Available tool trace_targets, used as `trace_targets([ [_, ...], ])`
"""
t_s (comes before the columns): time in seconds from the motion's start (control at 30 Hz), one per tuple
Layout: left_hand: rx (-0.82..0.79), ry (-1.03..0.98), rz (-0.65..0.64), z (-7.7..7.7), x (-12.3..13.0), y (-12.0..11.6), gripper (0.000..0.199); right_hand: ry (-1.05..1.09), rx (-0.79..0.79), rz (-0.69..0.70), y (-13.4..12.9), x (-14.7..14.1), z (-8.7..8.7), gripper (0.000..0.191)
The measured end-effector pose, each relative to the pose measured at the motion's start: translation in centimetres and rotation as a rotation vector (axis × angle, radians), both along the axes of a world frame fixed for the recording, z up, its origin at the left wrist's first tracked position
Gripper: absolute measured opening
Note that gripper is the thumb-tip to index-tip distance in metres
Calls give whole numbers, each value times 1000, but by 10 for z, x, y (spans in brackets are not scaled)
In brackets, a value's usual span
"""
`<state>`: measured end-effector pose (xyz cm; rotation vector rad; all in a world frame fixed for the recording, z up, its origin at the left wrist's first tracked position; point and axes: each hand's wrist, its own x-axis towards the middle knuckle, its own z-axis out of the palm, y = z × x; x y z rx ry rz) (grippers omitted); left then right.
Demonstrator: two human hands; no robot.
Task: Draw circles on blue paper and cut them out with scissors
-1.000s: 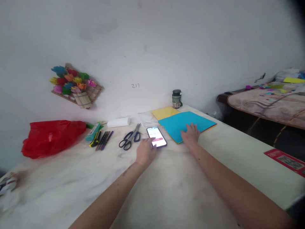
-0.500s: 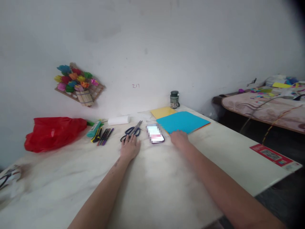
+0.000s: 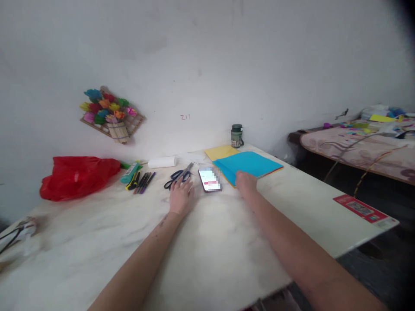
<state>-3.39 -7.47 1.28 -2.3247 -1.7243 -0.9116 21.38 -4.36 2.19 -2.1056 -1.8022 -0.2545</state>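
at right hand (image 3: 247, 184), blue sheet (image 3: 257, 163) gripped; against left hand (image 3: 180, 196), scissors (image 3: 186, 169)

Wall (image 3: 207, 77): the number "217" (image 3: 186, 117) was handwritten in red.
Card (image 3: 343, 200): a QR code (image 3: 360, 208) was printed on red.

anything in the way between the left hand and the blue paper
Yes, the phone lies between the left hand and the blue paper; the right hand also covers part of the paper's near edge.

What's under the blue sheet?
Red and yellow edges show along its near right side. The rest is covered by the blue sheet, so how many layers lie there can't be told.
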Motion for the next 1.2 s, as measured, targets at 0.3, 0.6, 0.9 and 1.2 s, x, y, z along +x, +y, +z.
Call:
trace_targets([
  [0.3, -724, -1359, -270, 31, 1, -50, 62, -152, 779, 546, -36, -40, 15, 35],
  [0.6, -381, -1731, 159, 37, -49, -68, 32, -483, 626, 1371, -85, -141, -15, 32],
  [0.9, -552, -1565, 245, 18, -139, -58, 43, 150, 514, 906, -52, -138, 3, 35],
  [1.2, -547, -1139, 477, 7, -167, -55, 59, 52, 285, 239, -1, -58, -1, 41],
])
